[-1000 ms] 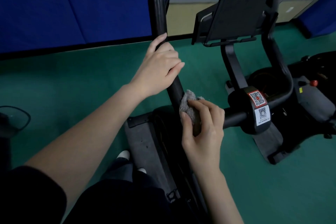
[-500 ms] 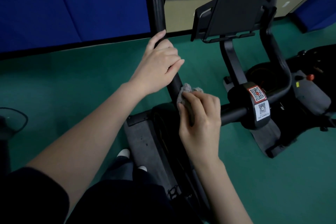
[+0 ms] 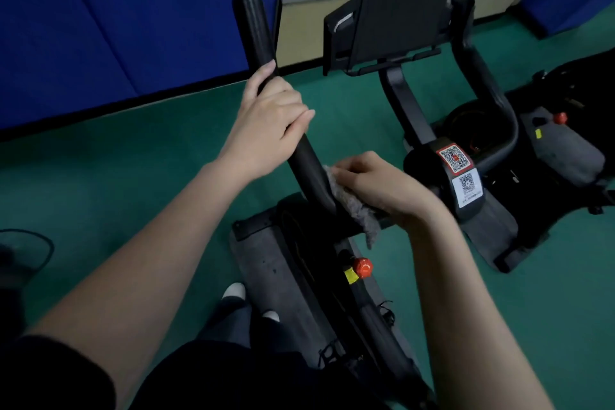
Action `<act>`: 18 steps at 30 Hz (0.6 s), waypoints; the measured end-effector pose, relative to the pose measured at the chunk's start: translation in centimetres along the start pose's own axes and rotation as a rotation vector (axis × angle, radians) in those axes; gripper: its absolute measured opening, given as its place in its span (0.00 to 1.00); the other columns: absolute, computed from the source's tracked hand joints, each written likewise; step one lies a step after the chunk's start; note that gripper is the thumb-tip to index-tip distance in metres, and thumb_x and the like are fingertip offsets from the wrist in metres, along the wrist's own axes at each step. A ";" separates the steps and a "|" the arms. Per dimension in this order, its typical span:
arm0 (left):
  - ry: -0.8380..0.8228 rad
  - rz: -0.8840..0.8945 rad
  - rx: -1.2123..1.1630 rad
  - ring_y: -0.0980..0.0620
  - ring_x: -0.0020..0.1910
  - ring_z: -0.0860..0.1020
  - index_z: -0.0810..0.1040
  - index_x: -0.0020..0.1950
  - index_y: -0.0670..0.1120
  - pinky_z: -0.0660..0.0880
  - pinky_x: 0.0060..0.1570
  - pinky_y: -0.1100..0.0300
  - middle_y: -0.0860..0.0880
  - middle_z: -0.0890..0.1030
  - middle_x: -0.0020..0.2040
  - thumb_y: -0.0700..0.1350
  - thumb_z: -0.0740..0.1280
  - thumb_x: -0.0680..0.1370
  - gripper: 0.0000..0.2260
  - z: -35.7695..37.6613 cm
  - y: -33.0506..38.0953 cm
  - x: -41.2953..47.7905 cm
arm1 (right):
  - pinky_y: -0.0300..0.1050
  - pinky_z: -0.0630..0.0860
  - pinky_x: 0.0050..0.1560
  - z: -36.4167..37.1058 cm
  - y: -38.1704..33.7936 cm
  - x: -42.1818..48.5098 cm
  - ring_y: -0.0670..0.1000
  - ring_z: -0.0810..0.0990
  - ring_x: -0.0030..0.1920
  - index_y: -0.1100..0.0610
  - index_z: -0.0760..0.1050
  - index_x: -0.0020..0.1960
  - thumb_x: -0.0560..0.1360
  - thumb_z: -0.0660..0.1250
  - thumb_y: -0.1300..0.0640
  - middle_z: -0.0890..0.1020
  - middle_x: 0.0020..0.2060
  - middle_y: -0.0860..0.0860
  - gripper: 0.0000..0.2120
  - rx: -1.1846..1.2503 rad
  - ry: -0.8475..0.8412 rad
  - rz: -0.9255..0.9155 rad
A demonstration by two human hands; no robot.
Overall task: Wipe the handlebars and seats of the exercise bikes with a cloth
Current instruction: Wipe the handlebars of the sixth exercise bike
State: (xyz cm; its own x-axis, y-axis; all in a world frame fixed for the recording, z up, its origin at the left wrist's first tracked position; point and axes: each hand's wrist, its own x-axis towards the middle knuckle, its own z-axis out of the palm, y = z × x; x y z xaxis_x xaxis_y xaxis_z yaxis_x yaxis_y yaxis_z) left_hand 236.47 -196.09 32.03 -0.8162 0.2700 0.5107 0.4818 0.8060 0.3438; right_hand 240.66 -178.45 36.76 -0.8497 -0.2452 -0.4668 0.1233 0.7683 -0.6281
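A black left handlebar [image 3: 253,30] of the exercise bike rises toward the blue wall. My left hand [image 3: 266,120] grips it around its middle. Just below, my right hand [image 3: 382,186] holds a grey cloth [image 3: 356,206] against the lower bend of the bar, with a corner of the cloth hanging down. The right handlebar [image 3: 479,76] curves up behind the black console [image 3: 399,3]. The centre hub [image 3: 452,173] carries two QR stickers. No seat shows in the view.
The bike's grey base [image 3: 266,263] with a red knob [image 3: 362,267] lies below, my shoes [image 3: 234,291] beside it. A second machine [image 3: 565,143] stands at the right. Blue wall padding [image 3: 116,27] and a low cabinet [image 3: 309,33] close off the back; the floor [image 3: 100,176] is green.
My right hand has turned over the bar and slid the cloth down along the lower bend, so more cloth hangs free. My left hand keeps its grip. The view has tilted downward.
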 end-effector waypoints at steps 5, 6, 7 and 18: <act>-0.013 0.008 -0.010 0.50 0.49 0.74 0.78 0.35 0.44 0.44 0.72 0.58 0.53 0.76 0.35 0.47 0.54 0.81 0.19 0.0 -0.1 0.0 | 0.41 0.69 0.43 -2.3 -0.2 -0.7 0.44 0.74 0.36 0.53 0.72 0.34 0.79 0.62 0.55 0.76 0.30 0.47 0.14 -0.402 -0.149 -0.099; -0.009 0.011 -0.014 0.49 0.48 0.74 0.78 0.35 0.44 0.44 0.72 0.58 0.53 0.76 0.35 0.47 0.55 0.81 0.19 0.0 -0.1 0.1 | 0.41 0.71 0.45 -2.5 -0.3 -1.0 0.45 0.77 0.41 0.53 0.75 0.37 0.79 0.63 0.55 0.79 0.34 0.48 0.11 -0.446 -0.151 -0.118; -0.007 0.014 -0.016 0.49 0.48 0.74 0.78 0.35 0.44 0.44 0.72 0.57 0.53 0.76 0.35 0.47 0.55 0.81 0.19 0.0 -0.2 0.1 | 0.41 0.72 0.47 -2.6 -0.5 -1.3 0.47 0.79 0.45 0.53 0.78 0.42 0.78 0.63 0.55 0.82 0.38 0.50 0.09 -0.471 -0.147 -0.135; 0.027 0.034 -0.009 0.48 0.47 0.75 0.78 0.34 0.43 0.47 0.73 0.55 0.51 0.77 0.34 0.45 0.56 0.81 0.19 0.4 -0.3 -0.1 | 0.38 0.66 0.49 0.9 3.7 -5.5 0.56 0.73 0.46 0.62 0.82 0.49 0.76 0.67 0.63 0.80 0.42 0.56 0.05 -0.335 0.529 -0.293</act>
State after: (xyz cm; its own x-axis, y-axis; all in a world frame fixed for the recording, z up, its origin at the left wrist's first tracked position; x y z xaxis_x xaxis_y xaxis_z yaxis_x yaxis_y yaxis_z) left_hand 236.25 -196.18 31.60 -0.7906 0.2823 0.5433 0.5116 0.7921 0.3329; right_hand 246.25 -174.85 36.42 -0.9702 -0.2143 0.1130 -0.2421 0.8765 -0.4162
